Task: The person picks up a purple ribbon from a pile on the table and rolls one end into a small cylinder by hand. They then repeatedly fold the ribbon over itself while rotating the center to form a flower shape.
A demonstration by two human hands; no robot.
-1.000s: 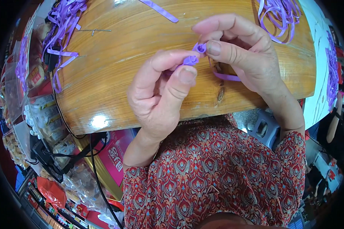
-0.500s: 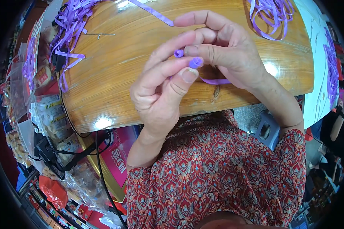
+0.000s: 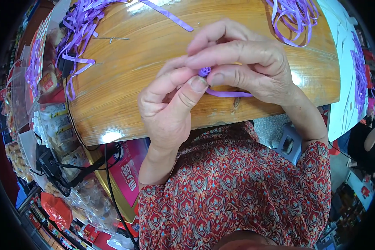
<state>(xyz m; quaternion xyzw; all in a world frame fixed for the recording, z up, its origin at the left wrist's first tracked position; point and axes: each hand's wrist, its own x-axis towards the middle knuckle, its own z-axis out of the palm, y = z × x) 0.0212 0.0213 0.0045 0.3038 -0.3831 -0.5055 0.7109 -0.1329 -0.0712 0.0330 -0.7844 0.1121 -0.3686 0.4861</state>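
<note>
Over the wooden table [image 3: 125, 71] my left hand [image 3: 168, 104] and my right hand [image 3: 241, 62] meet fingertip to fingertip. Between them sits a small rolled piece of purple ribbon [image 3: 204, 71], pinched by the thumbs and forefingers of both hands. A loose tail of the same ribbon [image 3: 229, 93] curves out below my right thumb. Most of the roll is hidden by my fingers.
Piles of purple ribbon strips lie at the table's far left [image 3: 77, 37] and far right [image 3: 293, 18]; one long strip [image 3: 171, 16] crosses the top. A thin metal pin [image 3: 112, 39] lies on the wood. Packaged goods [image 3: 54, 121] and black cables [image 3: 108, 166] crowd the lower left.
Both hands have stayed together on the ribbon roll and shifted slightly; the fingers have closed tighter around it, hiding more of the roll. The ribbon tail still hangs under my right hand.
</note>
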